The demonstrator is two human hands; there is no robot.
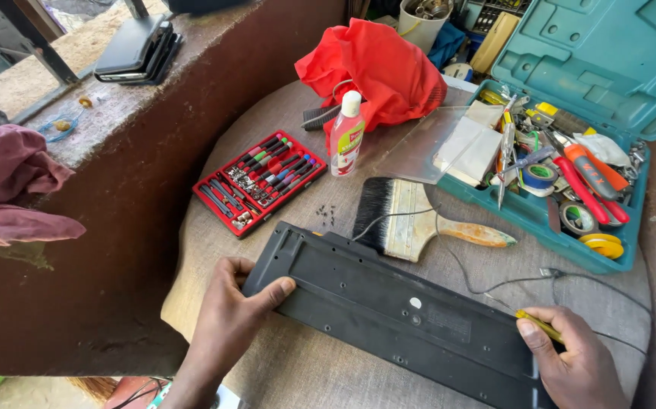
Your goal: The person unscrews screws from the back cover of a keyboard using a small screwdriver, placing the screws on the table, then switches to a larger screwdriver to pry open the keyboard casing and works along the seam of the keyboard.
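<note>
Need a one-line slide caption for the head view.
Left hand steadies an upturned black plastic keyboard while right hand holds a yellow-handled screwdriver at its edge.

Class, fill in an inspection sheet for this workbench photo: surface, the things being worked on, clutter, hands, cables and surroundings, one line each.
Surface: round table covered with grey-brown cloth.
Job's things: black keyboard lying face down, back panel up; thin yellow-handled tool at its right end.
Clutter: red screwdriver-bit case, open; wide paintbrush; small bottle, upright; red cloth; open teal toolbox crammed with tape rolls and tools; tiny dark screws loose on the cloth.
Hands: left hand steadies the keyboard's left end; right hand grips the yellow-handled tool.
Cables: thin cable trailing across the table past the paintbrush.
Surroundings: brown wall ledge, maroon cloth draped there.
</note>
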